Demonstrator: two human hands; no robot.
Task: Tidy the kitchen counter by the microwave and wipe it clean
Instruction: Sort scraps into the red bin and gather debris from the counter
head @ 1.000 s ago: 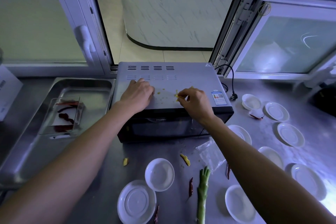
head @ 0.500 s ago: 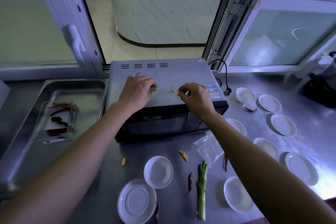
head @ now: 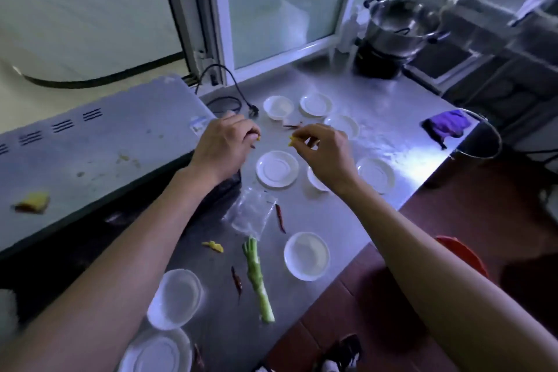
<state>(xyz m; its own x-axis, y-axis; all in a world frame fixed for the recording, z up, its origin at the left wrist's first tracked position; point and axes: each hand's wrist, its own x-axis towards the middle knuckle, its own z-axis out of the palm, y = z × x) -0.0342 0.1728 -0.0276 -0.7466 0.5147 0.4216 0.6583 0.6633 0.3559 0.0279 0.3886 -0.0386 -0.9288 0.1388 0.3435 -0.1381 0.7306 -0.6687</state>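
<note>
Head view: we've swung right, both hands off the microwave (head: 99,142) top and now above the saucers. Left hand (head: 225,145) and right hand (head: 321,146) each pinch yellow scraps. 1 yellow chunk (head: 33,201) remains on top; purple cloth (head: 447,127) lies untouched, well apart on the counter (head: 347,214). Likely next: dump scraps.

microwave (head: 90,154): left end cut off | lower plate (head: 157,353): partly cropped

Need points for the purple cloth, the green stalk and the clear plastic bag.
purple cloth (head: 449,127), head view, middle of the bunched fabric.
green stalk (head: 256,276), head view, mid-length of the stem.
clear plastic bag (head: 250,211), head view, centre of the flat film.
</note>
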